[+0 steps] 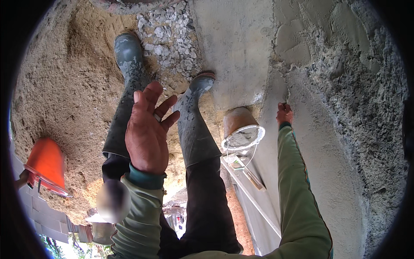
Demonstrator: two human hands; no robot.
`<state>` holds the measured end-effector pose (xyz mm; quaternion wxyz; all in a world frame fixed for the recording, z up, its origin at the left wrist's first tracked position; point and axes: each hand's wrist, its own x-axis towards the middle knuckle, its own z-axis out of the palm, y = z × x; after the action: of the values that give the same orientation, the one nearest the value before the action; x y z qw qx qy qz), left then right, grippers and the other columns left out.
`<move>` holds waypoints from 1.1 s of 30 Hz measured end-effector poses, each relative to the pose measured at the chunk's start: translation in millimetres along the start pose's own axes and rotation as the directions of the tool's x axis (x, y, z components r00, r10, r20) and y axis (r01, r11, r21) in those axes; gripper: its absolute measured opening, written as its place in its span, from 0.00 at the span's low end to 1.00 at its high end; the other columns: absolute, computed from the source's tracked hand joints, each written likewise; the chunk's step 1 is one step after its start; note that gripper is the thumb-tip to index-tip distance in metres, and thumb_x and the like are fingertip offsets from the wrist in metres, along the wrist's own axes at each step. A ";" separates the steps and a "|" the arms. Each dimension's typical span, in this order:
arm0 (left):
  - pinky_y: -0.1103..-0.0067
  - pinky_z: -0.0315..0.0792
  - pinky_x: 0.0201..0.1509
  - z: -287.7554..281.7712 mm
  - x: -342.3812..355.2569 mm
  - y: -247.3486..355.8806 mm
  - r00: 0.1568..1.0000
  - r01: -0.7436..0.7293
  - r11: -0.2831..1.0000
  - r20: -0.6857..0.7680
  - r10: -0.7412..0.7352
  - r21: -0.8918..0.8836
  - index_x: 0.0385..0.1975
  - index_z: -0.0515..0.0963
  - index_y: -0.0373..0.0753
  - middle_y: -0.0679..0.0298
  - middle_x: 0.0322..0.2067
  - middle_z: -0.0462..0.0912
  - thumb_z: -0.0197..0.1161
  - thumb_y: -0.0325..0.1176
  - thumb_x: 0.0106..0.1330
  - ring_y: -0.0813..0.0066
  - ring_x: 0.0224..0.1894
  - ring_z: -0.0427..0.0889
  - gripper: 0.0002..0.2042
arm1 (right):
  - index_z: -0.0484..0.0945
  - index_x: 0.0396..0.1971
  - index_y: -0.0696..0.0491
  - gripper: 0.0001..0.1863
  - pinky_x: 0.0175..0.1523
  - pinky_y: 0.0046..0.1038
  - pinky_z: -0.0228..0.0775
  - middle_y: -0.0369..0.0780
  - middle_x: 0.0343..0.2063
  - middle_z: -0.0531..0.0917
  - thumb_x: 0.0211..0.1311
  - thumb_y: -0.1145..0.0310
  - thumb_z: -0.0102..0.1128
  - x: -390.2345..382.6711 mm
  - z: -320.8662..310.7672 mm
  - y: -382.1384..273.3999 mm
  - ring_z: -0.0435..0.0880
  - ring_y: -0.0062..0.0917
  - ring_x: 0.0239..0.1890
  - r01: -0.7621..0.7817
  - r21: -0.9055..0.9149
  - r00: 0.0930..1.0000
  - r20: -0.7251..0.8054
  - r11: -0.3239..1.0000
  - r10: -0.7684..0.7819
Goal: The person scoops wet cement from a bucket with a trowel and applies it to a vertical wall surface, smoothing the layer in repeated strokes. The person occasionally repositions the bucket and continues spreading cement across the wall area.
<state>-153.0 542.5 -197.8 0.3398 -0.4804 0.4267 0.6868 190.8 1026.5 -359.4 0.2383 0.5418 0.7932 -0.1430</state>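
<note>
Left of the frame's centre, your left grip (148,136) is hanging palm-out, fingers apart around nothing, perhaps for balance. Right of centre, your right grip (284,115) is curling its fingers together at the smooth grey cement (319,159); whether it is clamping anything, I cannot tell. Between them, a cement-smeared bucket (238,121) is sitting, seemingly placed within reach. At upper centre-left, your boots (195,134) are standing apart, probably for steady footing.

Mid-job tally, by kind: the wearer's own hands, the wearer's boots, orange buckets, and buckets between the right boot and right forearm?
Hands: 2 (left hand, right hand)
Boots: 2 (left boot, right boot)
Orange bucket: 1
Pale-rimmed bucket: 1
Total: 6
</note>
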 end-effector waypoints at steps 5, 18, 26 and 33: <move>0.67 0.70 0.58 1.4 -6.2 -1.9 1.000 0.008 1.000 -0.022 -0.009 -0.005 0.63 0.69 0.39 0.62 0.59 0.74 0.48 0.57 0.76 0.62 0.59 0.75 0.29 | 0.78 0.37 0.53 0.09 0.23 0.28 0.66 0.35 0.23 0.78 0.65 0.63 0.62 -2.1 -19.1 -61.2 0.75 0.20 0.21 -0.054 0.059 0.988 0.148 0.997 0.045; 0.67 0.70 0.59 5.3 -0.6 3.6 1.000 0.014 1.000 -0.012 -0.014 -0.013 0.62 0.70 0.39 0.61 0.58 0.74 0.48 0.57 0.76 0.63 0.58 0.75 0.28 | 0.75 0.44 0.52 0.13 0.28 0.23 0.72 0.34 0.30 0.79 0.73 0.58 0.56 -72.3 -61.8 -180.7 0.77 0.17 0.25 0.072 0.658 0.993 0.023 0.750 -0.115; 0.67 0.71 0.57 7.7 -0.9 1.3 1.000 0.016 0.999 -0.025 -0.015 0.030 0.62 0.69 0.39 0.62 0.57 0.74 0.48 0.57 0.76 0.63 0.58 0.76 0.28 | 0.77 0.40 0.51 0.13 0.26 0.30 0.72 0.35 0.26 0.78 0.72 0.57 0.53 -1.0 -64.8 -227.0 0.76 0.24 0.23 -0.432 0.539 0.872 0.454 0.723 0.183; 0.68 0.69 0.57 3.1 4.6 -0.5 0.999 0.001 1.000 -0.037 -0.001 0.005 0.62 0.70 0.38 0.63 0.57 0.74 0.50 0.58 0.74 0.64 0.57 0.75 0.30 | 0.78 0.38 0.52 0.12 0.23 0.33 0.69 0.37 0.23 0.78 0.68 0.58 0.57 6.1 -35.8 -149.8 0.75 0.26 0.19 -0.386 0.312 0.912 0.273 0.868 0.307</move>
<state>-155.1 545.8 -201.8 0.3333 -0.4925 0.4343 0.6766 42.0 992.9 -337.1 0.2411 0.6917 0.6123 -0.2976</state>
